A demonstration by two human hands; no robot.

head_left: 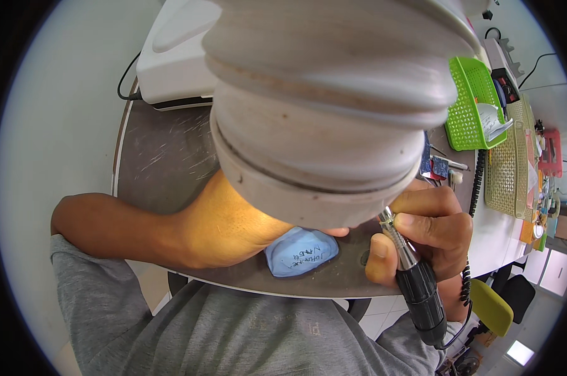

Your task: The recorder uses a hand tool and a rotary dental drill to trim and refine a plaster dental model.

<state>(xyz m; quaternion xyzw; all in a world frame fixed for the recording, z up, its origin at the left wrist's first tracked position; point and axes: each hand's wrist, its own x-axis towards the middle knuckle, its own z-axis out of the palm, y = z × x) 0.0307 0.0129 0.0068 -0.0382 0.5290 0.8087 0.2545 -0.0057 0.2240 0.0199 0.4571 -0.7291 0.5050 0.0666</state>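
Observation:
My right hand (430, 229) is closed around a rotary handpiece (418, 288), black at the body with a silver metal front. Thumb and fingers pinch its metal part; the tip goes out of sight by the hose rim. My left hand (233, 229) reaches in from the left under the wide hose, which hides most of its fingers. One fingertip shows past the far edge of a light blue plaster-like block (301, 252) with handwriting on it. The block lies against my left hand at the table's front edge; whether I grip it is hidden.
A large whitish ribbed hose (321, 125) hangs over the work spot, close above both hands. A white machine (177, 56) stands at the back left of the dark table (164, 150). Green (468, 100) and beige baskets (506, 169), small tools and a coiled black cord (477, 182) lie right.

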